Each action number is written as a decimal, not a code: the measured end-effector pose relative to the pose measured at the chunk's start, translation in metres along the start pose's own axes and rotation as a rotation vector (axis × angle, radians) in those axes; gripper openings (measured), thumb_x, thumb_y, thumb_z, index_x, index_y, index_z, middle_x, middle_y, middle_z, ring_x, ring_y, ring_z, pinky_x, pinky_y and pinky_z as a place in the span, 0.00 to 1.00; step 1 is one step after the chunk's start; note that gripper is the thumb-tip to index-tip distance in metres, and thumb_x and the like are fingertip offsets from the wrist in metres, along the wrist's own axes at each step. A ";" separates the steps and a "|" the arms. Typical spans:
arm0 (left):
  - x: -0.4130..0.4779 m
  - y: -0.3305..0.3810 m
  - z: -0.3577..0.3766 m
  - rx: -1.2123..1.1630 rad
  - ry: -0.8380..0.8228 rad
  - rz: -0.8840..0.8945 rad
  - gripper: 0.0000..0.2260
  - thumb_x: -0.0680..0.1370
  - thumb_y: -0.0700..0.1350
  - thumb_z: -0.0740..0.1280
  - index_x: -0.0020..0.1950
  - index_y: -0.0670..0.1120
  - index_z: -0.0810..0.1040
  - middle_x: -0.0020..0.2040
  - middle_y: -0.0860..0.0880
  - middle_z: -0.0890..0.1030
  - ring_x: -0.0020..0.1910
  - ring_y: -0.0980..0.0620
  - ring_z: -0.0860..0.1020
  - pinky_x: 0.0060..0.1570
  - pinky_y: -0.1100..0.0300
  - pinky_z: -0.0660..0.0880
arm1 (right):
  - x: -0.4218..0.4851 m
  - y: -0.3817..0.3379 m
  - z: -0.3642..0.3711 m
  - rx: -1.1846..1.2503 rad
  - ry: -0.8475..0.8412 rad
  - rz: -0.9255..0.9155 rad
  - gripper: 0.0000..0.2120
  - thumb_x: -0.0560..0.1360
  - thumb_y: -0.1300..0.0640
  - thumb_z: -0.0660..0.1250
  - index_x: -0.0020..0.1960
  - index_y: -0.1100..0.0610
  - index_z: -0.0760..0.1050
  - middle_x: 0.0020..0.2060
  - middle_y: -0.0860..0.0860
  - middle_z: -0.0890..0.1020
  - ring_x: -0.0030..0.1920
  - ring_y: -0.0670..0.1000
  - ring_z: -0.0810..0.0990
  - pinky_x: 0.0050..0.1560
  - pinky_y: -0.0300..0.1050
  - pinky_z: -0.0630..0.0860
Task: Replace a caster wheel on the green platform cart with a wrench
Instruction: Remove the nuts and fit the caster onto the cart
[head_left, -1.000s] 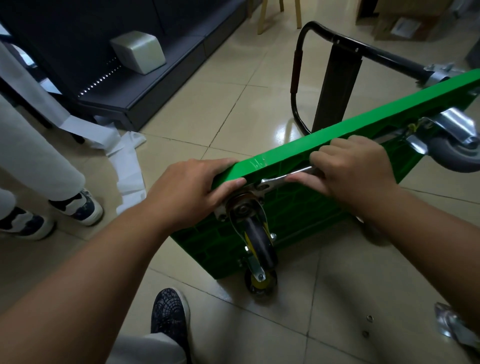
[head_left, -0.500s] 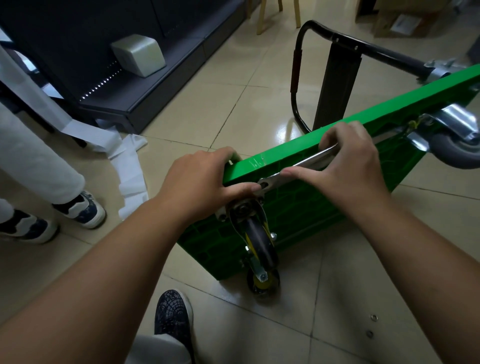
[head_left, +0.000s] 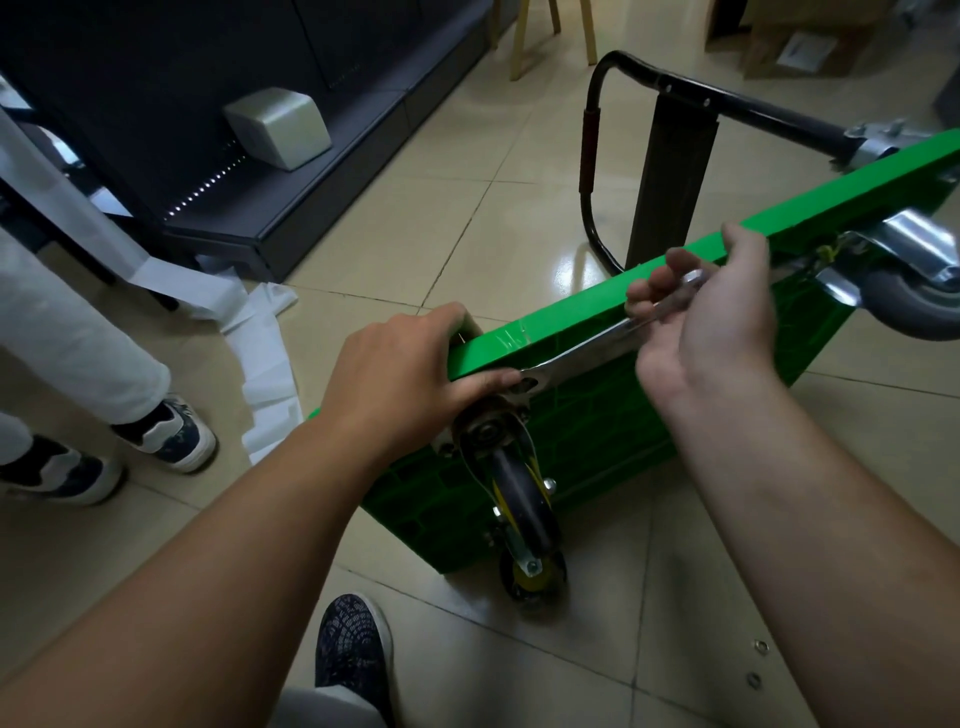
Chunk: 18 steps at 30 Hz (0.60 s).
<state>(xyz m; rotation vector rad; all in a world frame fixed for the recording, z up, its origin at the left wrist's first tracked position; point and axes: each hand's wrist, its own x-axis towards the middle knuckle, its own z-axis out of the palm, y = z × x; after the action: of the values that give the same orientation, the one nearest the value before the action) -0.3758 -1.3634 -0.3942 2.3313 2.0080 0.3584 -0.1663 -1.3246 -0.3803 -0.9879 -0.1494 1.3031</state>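
Green platform cart (head_left: 597, 431): stands tipped on its long edge on the tiled floor (head_left: 363, 234), ribbed underside facing the person, black handle folded on the far side.

Step in hand, as judged: working a mounting fastener of the caster wheel (head_left: 522, 499) at the cart's near corner. Whether it is being loosened or tightened cannot be told. The caster sits against the underside, its plate just under the top edge.

Left hand (head_left: 400, 374): wrapped over the near corner of the cart's top edge, fingers on the far face, thumb lying beside the wrench head. It steadies the cart.

Right hand (head_left: 717, 312): blurred; palm turned inward, fingers loosely hooked over the far end of the wrench (head_left: 587, 356) handle. A light hold, not a full fist.

Wrench: lies along the top edge, head seated at the caster plate.

Next move, as judged: firm up the right-hand hold and swing the handle while the left hand keeps the head on the fastener and the cart from tipping.

Two small loose fasteners (head_left: 761, 646) lie on the floor, near right.
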 end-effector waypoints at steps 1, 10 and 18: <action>0.000 0.000 0.000 -0.003 0.000 -0.005 0.27 0.71 0.75 0.63 0.56 0.56 0.78 0.41 0.53 0.81 0.41 0.48 0.80 0.42 0.50 0.77 | 0.001 0.000 0.004 -0.016 0.018 0.002 0.16 0.82 0.48 0.59 0.42 0.58 0.71 0.25 0.49 0.71 0.24 0.48 0.72 0.25 0.37 0.65; -0.007 -0.014 -0.019 -0.175 -0.268 -0.010 0.36 0.68 0.80 0.59 0.68 0.62 0.75 0.58 0.57 0.83 0.54 0.54 0.80 0.55 0.51 0.79 | 0.006 0.013 0.031 0.012 0.271 -0.139 0.13 0.79 0.61 0.56 0.35 0.57 0.63 0.24 0.50 0.64 0.19 0.48 0.59 0.22 0.38 0.54; -0.017 -0.026 -0.011 -0.144 -0.166 -0.001 0.27 0.79 0.73 0.50 0.73 0.66 0.72 0.52 0.56 0.84 0.47 0.52 0.80 0.47 0.52 0.77 | 0.015 0.018 0.040 -0.028 0.330 -0.188 0.15 0.80 0.60 0.55 0.34 0.57 0.62 0.26 0.51 0.66 0.26 0.52 0.63 0.27 0.43 0.57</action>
<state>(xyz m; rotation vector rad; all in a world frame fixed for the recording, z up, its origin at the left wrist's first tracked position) -0.4058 -1.3768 -0.3905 2.1960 1.8430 0.2890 -0.1993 -1.2921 -0.3749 -1.1698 -0.0065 0.9551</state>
